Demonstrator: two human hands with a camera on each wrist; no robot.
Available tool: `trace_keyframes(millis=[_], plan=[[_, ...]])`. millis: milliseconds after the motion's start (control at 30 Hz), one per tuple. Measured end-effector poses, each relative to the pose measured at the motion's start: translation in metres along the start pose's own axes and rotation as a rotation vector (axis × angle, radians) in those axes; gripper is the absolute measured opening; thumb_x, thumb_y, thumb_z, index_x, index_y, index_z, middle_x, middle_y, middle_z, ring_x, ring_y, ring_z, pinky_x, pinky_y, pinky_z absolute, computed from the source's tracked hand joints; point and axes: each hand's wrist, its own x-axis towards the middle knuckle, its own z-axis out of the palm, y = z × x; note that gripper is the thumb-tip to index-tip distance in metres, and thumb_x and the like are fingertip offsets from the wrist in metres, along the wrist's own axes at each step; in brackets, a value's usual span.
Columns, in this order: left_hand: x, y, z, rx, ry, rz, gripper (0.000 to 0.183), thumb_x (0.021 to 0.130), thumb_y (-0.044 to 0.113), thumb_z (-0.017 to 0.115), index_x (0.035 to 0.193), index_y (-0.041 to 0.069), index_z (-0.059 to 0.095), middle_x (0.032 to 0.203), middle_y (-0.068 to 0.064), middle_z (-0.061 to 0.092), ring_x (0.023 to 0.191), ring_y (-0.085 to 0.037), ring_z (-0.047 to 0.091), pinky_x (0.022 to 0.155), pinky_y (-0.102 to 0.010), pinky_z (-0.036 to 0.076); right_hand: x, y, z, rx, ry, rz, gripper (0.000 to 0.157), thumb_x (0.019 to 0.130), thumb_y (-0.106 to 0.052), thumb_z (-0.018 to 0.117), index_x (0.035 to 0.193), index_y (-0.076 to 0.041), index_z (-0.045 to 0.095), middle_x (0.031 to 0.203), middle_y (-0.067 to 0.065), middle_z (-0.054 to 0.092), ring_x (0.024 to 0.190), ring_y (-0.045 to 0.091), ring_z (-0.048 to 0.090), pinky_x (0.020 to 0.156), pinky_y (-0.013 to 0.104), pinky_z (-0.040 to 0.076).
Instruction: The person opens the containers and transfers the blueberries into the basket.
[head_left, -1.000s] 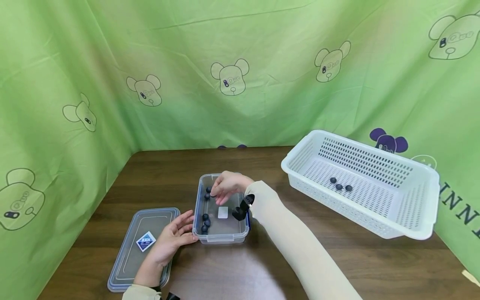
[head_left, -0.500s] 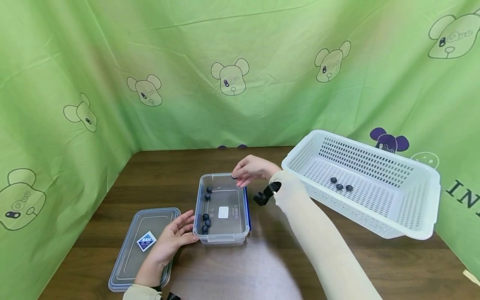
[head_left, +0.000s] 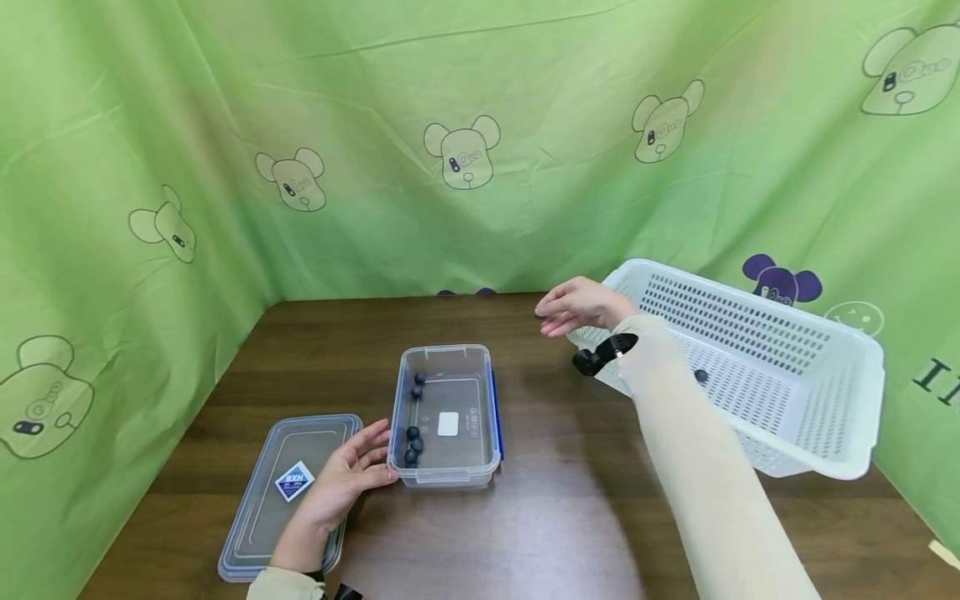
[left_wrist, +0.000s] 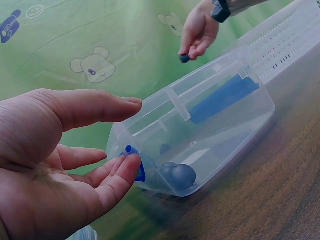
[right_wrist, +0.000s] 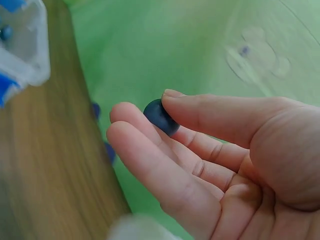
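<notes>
My right hand [head_left: 576,307] pinches a blueberry [right_wrist: 161,118] between thumb and fingers, in the air by the left end of the white basket [head_left: 806,454]. One blueberry [head_left: 701,376] shows inside that basket; my forearm covers part of its floor. My left hand [head_left: 352,467] rests with loosely spread fingers at the left side of a clear plastic food container [head_left: 468,477]. Several blueberries [head_left: 415,445] lie along the container's left wall. In the left wrist view, the thumb and fingers are apart around the container's corner, without a grip on it.
The container's clear lid [head_left: 258,521], with a blue diamond label, lies flat on the wooden table [head_left: 540,517] at the left, partly under my left forearm. Green printed cloth [head_left: 525,225] hangs behind and at both sides.
My right hand has lifted out of the container with a blueberry and moved right and away to the basket's left end. The left hand and the container stay in place.
</notes>
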Motion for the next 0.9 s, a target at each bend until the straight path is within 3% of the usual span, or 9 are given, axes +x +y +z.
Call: trace_keyframes(millis=[167,367,500,700,800,900], plan=[[0.001,-0.001,-0.003,0.001,-0.020,0.007,0.080,0.083,-0.007,0.069,0.150,-0.012,0.025,0.146,-0.036,0.034,0.118,-0.027,0.051,0.088,-0.024,0.052,-0.019,0.006,-0.034,0.053,0.031,0.009,0.033,0.101,0.001,0.051,0.127,0.020,0.042,0.086,0.012,0.070,0.077,0.017,0.071,0.078,0.031,0.058],[0.000,0.000,-0.003,-0.007,-0.013,0.006,0.080,0.083,-0.009,0.068,0.150,-0.012,0.025,0.145,-0.035,0.034,0.116,-0.025,0.052,0.088,-0.024,0.052,-0.040,0.023,-0.075,0.132,0.053,0.023,0.011,0.101,0.001,0.049,0.104,0.002,0.059,0.088,0.010,0.070,0.081,0.018,0.071,0.082,0.032,0.057],[0.000,0.001,-0.002,-0.004,-0.005,0.004,0.080,0.083,-0.009,0.069,0.150,-0.012,0.026,0.145,-0.034,0.036,0.115,-0.022,0.052,0.088,-0.024,0.052,-0.053,0.039,-0.101,0.195,0.069,0.050,0.021,0.102,0.003,0.046,0.095,-0.006,0.065,0.088,0.008,0.070,0.082,0.018,0.071,0.083,0.031,0.056],[0.001,0.000,-0.001,-0.001,-0.015,0.006,0.081,0.083,-0.008,0.069,0.150,-0.012,0.025,0.145,-0.036,0.034,0.117,-0.025,0.052,0.088,-0.024,0.052,-0.068,0.065,-0.130,0.291,0.063,0.122,0.035,0.103,0.004,0.041,0.089,-0.008,0.071,0.086,0.009,0.072,0.083,0.018,0.071,0.084,0.030,0.056],[0.001,0.001,-0.002,0.004,-0.015,0.005,0.080,0.083,-0.008,0.069,0.150,-0.012,0.025,0.145,-0.036,0.034,0.116,-0.024,0.052,0.088,-0.024,0.051,-0.072,0.078,-0.138,0.300,0.061,0.162,0.031,0.102,0.003,0.046,0.088,-0.008,0.072,0.087,0.009,0.073,0.083,0.018,0.072,0.085,0.029,0.055],[0.000,0.002,-0.001,0.010,-0.013,0.009,0.079,0.084,-0.007,0.069,0.150,-0.013,0.026,0.145,-0.035,0.035,0.114,-0.022,0.052,0.088,-0.024,0.051,-0.074,0.092,-0.148,0.301,0.021,0.204,0.018,0.097,-0.001,0.059,0.088,-0.006,0.073,0.087,0.010,0.073,0.083,0.017,0.072,0.085,0.027,0.055]])
